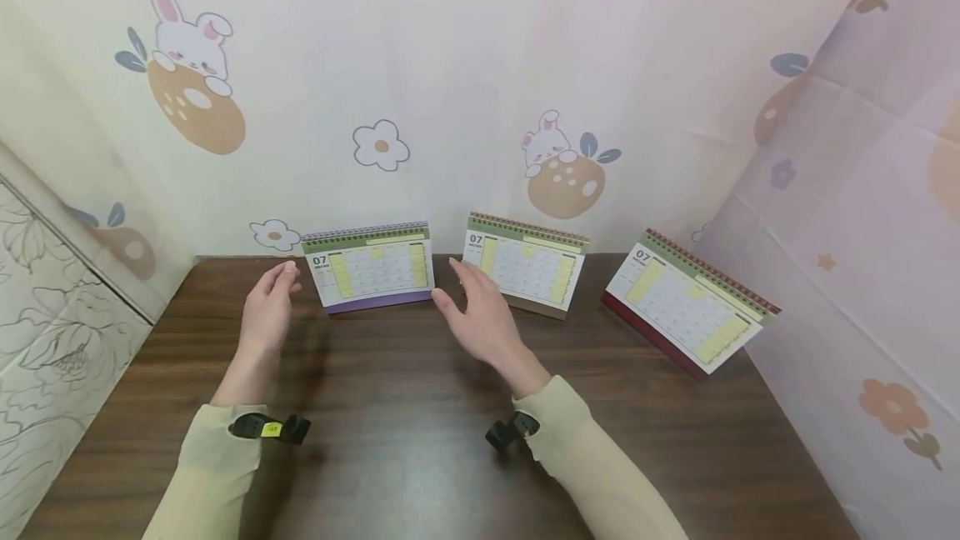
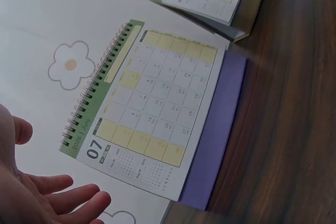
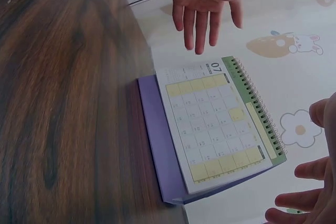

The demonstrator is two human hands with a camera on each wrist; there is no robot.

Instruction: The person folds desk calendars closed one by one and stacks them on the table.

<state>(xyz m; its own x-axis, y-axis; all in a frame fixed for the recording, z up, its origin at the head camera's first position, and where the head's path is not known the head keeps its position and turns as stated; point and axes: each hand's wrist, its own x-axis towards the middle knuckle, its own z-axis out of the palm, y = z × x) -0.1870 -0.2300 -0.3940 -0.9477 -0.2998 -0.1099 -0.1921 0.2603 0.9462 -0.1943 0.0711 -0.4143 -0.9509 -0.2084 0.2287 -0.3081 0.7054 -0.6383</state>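
At the far left, the left hand [image 1: 267, 307] holds nothing, its fingers relaxed and apart from any object. Just beside it stands a tent-shaped desk calendar with a purple card base, green header and white-and-yellow paper pages [image 1: 378, 269], set between the two hands on the dark brown wood-grain table [image 1: 405, 448], close to the pale printed curtain [image 1: 390, 48]. It looks light; the base is probably stiff enough to grip, while the pages seem thin, prone to bending and perhaps slippery. The two short ends of the base offer the safest hold, clear of the wire binding [image 3: 260, 108]. Its page faces the person, the binding uppermost, and its long axis runs nearly left to right, the right end slightly farther back.

The right hand [image 1: 483, 315], also without a grip, has its fingers extended near the purple calendar's right end, overlapping a brown-based desk calendar [image 1: 536, 269] in the head view; whether they touch cannot be told. That calendar's right end angles toward the person. Farthest right, a red-based desk calendar [image 1: 686, 302] slants more steeply, its page turned leftward.
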